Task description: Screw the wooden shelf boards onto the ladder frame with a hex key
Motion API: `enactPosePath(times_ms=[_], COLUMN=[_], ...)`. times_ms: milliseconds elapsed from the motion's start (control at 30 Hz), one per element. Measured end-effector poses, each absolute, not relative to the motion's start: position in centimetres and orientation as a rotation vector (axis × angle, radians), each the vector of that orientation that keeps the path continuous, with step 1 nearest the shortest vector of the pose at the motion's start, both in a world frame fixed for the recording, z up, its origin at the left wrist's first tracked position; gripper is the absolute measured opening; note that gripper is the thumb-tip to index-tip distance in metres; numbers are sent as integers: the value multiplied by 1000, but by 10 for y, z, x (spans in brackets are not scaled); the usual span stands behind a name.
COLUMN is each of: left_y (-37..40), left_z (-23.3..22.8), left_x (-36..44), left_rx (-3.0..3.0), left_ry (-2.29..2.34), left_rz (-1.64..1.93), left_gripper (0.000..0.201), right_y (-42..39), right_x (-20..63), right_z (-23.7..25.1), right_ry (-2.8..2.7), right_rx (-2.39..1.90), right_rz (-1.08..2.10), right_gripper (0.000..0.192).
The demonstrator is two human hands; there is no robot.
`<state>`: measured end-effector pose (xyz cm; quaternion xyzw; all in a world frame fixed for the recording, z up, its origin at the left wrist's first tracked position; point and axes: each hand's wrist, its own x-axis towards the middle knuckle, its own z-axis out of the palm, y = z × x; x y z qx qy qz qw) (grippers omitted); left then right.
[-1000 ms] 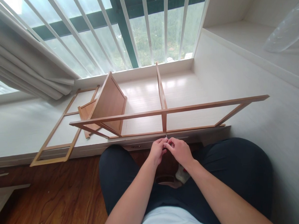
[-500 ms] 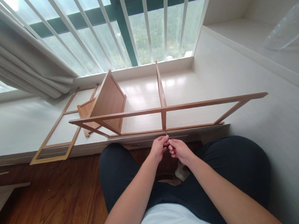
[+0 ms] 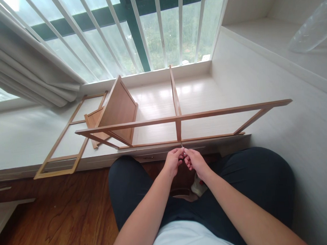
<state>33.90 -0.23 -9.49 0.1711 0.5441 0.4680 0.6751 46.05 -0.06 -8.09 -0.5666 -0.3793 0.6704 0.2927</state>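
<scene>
My left hand [image 3: 174,161] and my right hand [image 3: 194,160] meet at the front edge of the ledge, fingers pinched closed around a thin metal rod, likely a hex key [image 3: 182,146]. Its tip points at the lower rail of a wooden frame [image 3: 206,114], just below the middle crosspiece [image 3: 178,129]. Whether the tip sits in a screw is too small to tell. The frame stands on its long side; a wooden panel [image 3: 116,110] joins it at the left and a narrow slat [image 3: 175,91] runs back from its middle. My fingers partly hide the rod.
Left of the panel lie another open wooden frame [image 3: 55,158], its end jutting past the ledge, and a smaller wooden panel [image 3: 93,120]. Behind is a barred window [image 3: 159,32] with a grey curtain [image 3: 28,59]. A white wall [image 3: 259,78] bounds the right side.
Right-hand fingers have shifted slightly around the rod, and the hand is turned a little more upright. The left hand and the wooden parts stay nearly in place.
</scene>
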Motion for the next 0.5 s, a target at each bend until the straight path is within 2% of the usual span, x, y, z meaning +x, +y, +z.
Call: enactPosePath(times_ms=[67, 233, 500], left_y=[-3, -3, -4], left_z=[-96, -93, -90], left_x=[339, 339, 339], left_rx=[381, 365, 362], left_ry=[1231, 1234, 1211], left_rz=[1054, 1058, 1081], left_gripper=[39, 42, 42], right_y=[-2, -8, -10], right_x=[462, 463, 462], right_z=[-78, -69, -62], right_ry=[-1115, -1715, -1931], right_rx=[-1530, -1702, -1827], right_rz=[1657, 1076, 905], right_gripper=[38, 28, 21])
